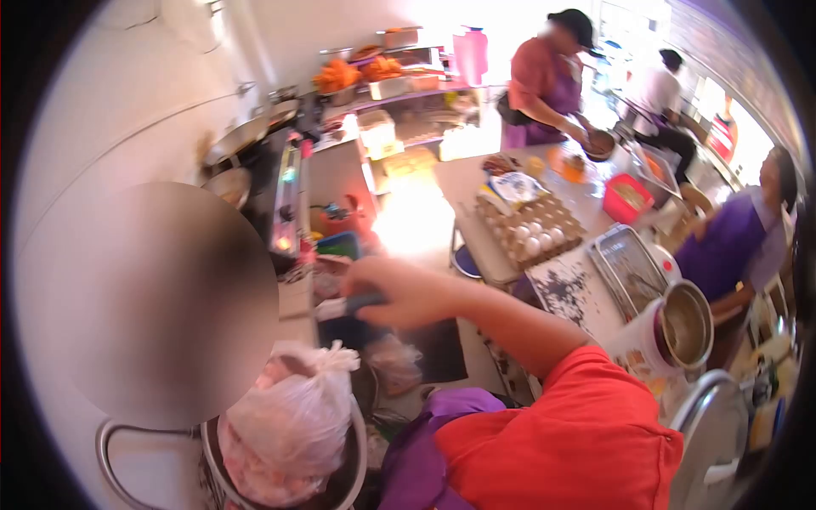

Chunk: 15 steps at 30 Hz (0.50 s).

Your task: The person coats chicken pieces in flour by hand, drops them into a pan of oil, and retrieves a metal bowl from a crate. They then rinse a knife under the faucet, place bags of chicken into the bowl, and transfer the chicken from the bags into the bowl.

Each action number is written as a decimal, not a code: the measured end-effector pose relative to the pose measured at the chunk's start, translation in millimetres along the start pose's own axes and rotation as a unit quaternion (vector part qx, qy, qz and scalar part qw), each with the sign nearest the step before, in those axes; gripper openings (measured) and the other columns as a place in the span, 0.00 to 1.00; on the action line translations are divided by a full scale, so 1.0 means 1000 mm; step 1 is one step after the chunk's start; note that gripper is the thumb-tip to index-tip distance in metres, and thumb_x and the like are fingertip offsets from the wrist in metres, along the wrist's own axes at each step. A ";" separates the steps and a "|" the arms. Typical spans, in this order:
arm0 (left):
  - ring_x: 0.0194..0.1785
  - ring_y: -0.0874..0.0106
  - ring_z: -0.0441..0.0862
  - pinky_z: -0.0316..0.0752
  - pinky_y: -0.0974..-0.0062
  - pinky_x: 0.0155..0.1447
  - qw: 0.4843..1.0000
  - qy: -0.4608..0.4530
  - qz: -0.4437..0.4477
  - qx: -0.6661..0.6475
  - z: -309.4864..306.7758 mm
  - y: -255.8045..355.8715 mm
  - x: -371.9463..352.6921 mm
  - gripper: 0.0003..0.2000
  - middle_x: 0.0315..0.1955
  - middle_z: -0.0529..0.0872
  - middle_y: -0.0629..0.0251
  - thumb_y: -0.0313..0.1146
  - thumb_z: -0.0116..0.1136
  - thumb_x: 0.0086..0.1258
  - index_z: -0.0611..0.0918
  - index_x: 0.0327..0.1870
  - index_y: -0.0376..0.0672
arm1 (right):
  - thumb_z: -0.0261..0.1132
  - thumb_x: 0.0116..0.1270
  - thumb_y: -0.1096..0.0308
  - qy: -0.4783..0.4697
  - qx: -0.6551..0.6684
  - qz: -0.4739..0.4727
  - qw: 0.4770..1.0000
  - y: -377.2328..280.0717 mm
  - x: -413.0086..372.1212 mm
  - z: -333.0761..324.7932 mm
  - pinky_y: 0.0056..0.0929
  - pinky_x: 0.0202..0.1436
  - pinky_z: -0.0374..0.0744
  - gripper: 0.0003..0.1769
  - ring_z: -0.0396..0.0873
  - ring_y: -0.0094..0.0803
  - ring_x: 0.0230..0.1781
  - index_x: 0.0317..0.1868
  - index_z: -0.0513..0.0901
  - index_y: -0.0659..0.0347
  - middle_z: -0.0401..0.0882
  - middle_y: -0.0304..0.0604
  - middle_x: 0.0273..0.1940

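Observation:
My right hand (395, 293) reaches out to the left from a red sleeve (569, 425), closed around a dark handle (365, 299) with a whitish piece at its far end. What the whole tool is cannot be made out. My left hand is out of view. Below and left of the right hand, a metal pot (359, 459) holds a tied clear plastic bag (293, 416) of pinkish contents. Another small clear bag (393, 364) lies just under my right forearm, by a dark mat (446, 353).
A table (459, 183) bears an egg tray (501, 234), a metal tray (633, 272) and bowls. One person (544, 93) stands behind it, another (731, 229) at right, a third (659, 98) farther back. A blurred patch covers the left.

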<state>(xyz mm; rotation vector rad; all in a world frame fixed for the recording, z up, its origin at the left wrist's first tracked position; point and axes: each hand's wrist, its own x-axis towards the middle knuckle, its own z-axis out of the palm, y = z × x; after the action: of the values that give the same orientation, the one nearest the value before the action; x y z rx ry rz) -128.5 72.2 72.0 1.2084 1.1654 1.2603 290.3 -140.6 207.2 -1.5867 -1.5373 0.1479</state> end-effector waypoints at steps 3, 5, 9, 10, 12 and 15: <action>0.60 0.63 0.67 0.62 0.63 0.62 0.999 -0.049 -0.002 0.023 0.036 0.002 0.001 0.23 0.56 0.71 0.57 0.41 0.50 0.68 0.67 0.59 0.39 | 0.68 0.54 0.61 0.052 -0.029 0.170 0.984 0.029 -0.073 -0.054 0.32 0.41 0.75 0.21 0.77 0.34 0.37 0.44 0.73 0.62 0.77 0.48 0.38; 0.60 0.63 0.67 0.62 0.63 0.62 0.997 -0.075 -0.001 0.034 0.056 0.004 0.001 0.22 0.56 0.71 0.57 0.41 0.50 0.68 0.67 0.59 0.39 | 0.70 0.52 0.62 0.111 -0.043 0.336 0.934 0.031 -0.111 -0.086 0.28 0.37 0.75 0.23 0.78 0.30 0.36 0.46 0.73 0.62 0.79 0.45 0.38; 0.60 0.63 0.67 0.63 0.64 0.62 0.993 -0.112 -0.003 0.046 0.082 0.006 0.002 0.22 0.56 0.71 0.56 0.40 0.50 0.68 0.67 0.59 0.38 | 0.73 0.50 0.59 0.452 0.116 0.408 0.785 0.089 -0.206 -0.104 0.18 0.28 0.70 0.27 0.75 0.21 0.29 0.46 0.73 0.63 0.79 0.40 0.35; 0.60 0.63 0.67 0.63 0.64 0.62 0.992 -0.117 -0.004 0.049 0.086 0.007 0.002 0.22 0.56 0.71 0.56 0.40 0.50 0.68 0.67 0.59 0.38 | 0.73 0.50 0.58 0.524 0.113 0.380 0.753 0.095 -0.226 -0.106 0.18 0.27 0.69 0.27 0.74 0.20 0.27 0.45 0.73 0.63 0.79 0.39 0.34; 0.60 0.63 0.67 0.63 0.64 0.62 0.991 -0.123 -0.005 0.051 0.092 0.008 0.002 0.22 0.56 0.71 0.56 0.40 0.50 0.68 0.67 0.59 0.38 | 0.74 0.50 0.59 0.628 0.072 0.372 0.680 0.114 -0.266 -0.114 0.17 0.25 0.68 0.27 0.73 0.19 0.26 0.45 0.73 0.64 0.79 0.38 0.34; 0.60 0.63 0.67 0.63 0.64 0.62 0.990 -0.127 -0.006 0.054 0.096 0.009 0.002 0.22 0.56 0.70 0.56 0.40 0.49 0.68 0.67 0.59 0.38 | 0.75 0.49 0.64 0.728 0.051 0.354 0.585 0.144 -0.327 -0.129 0.16 0.23 0.70 0.28 0.73 0.21 0.23 0.45 0.70 0.67 0.78 0.40 0.32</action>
<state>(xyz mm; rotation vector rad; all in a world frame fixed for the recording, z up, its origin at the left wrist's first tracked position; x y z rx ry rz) -32.4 74.6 84.7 1.3954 1.0616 1.0112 405.9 -458.2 33.9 -1.3575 0.4252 -0.5323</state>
